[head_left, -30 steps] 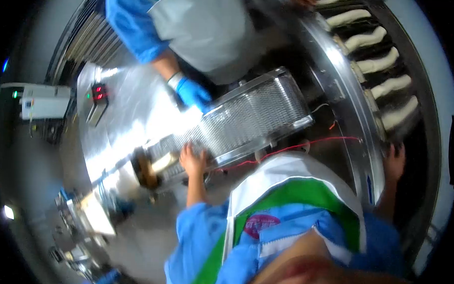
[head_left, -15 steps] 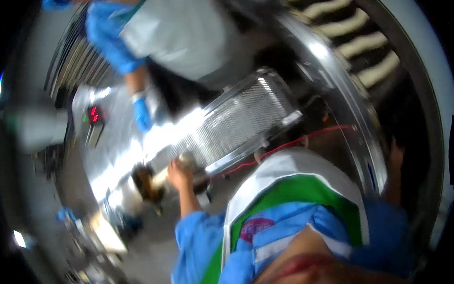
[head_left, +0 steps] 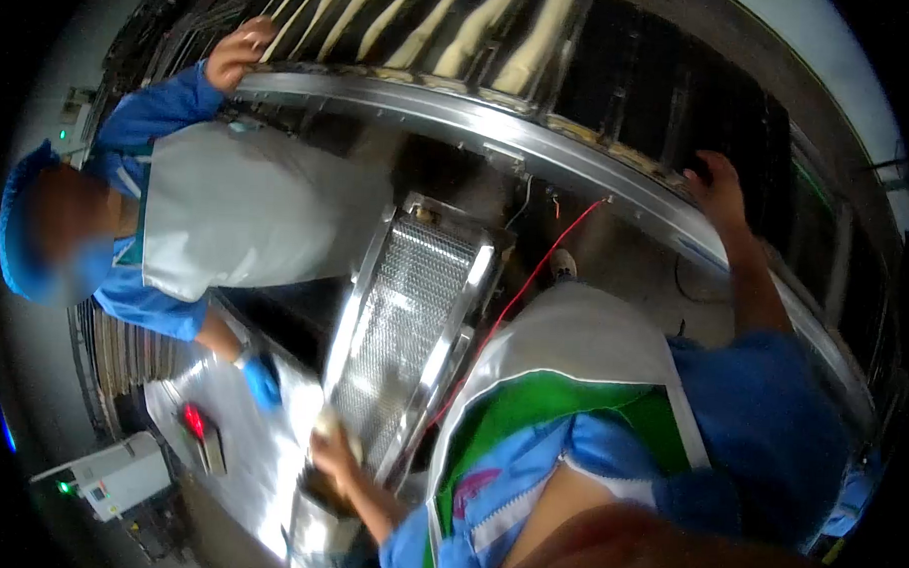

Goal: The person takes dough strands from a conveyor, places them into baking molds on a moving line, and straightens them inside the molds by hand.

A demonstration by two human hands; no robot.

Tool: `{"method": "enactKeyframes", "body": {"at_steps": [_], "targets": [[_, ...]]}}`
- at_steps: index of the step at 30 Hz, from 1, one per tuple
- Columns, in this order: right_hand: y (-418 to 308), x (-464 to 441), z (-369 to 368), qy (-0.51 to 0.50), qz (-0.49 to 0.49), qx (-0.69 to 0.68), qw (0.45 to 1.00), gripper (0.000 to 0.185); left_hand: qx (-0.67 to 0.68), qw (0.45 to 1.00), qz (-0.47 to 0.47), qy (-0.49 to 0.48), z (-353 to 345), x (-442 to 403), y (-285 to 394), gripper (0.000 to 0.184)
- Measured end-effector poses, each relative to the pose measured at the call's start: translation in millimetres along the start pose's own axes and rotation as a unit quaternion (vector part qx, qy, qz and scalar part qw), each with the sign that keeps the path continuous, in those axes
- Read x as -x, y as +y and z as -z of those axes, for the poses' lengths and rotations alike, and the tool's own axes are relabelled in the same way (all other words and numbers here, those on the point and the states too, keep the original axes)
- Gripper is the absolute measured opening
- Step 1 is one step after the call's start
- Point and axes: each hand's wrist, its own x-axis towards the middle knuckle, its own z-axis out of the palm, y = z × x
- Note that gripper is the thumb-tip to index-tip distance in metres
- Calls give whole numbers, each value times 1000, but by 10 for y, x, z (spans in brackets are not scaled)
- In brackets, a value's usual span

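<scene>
My left hand [head_left: 336, 458] is at the lower end of the mesh conveyor [head_left: 403, 317], its fingers closed on a pale dough piece [head_left: 327, 420], blurred by motion. On the right, my right hand [head_left: 720, 193] is over the edge of the dark trough line [head_left: 632, 80], fingers apart and slightly bent, with nothing visible in them. Long pale dough strips [head_left: 528, 51] lie in the troughs farther left. A curved metal rail [head_left: 431, 101] runs along the front of the line.
A co-worker in a grey apron [head_left: 247, 212] stands on the left, a bare hand [head_left: 240, 51] at the troughs and a blue-gloved hand [head_left: 262, 381] over the metal table [head_left: 238, 457]. A red cord [head_left: 513, 321] hangs beside the conveyor. A red display [head_left: 194, 420] stands on the table.
The view has swung toward the trough line. My left hand has closed on a dough piece at the conveyor's lower end. The co-worker's gloved hand has moved away from the mesh.
</scene>
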Motion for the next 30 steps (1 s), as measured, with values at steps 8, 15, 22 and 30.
{"method": "enactKeyframes", "body": {"at_steps": [8,15,22,30], "targets": [[-1586,210,-256,-567,0,-545,618,61,499,846,-50,178,745,480,2599,52],[-2002,-110,358,-439,-49,-848,294,67,724,527,-278,-348,-246,876,4088,52],[-855,-1234,427,-172,-112,-809,551,31,444,636,-462,-429,-1312,1278,5221,41],[-283,-2081,-218,-44,-46,-247,967,47,-56,690,-691,-208,-2457,1510,5338,41]]}}
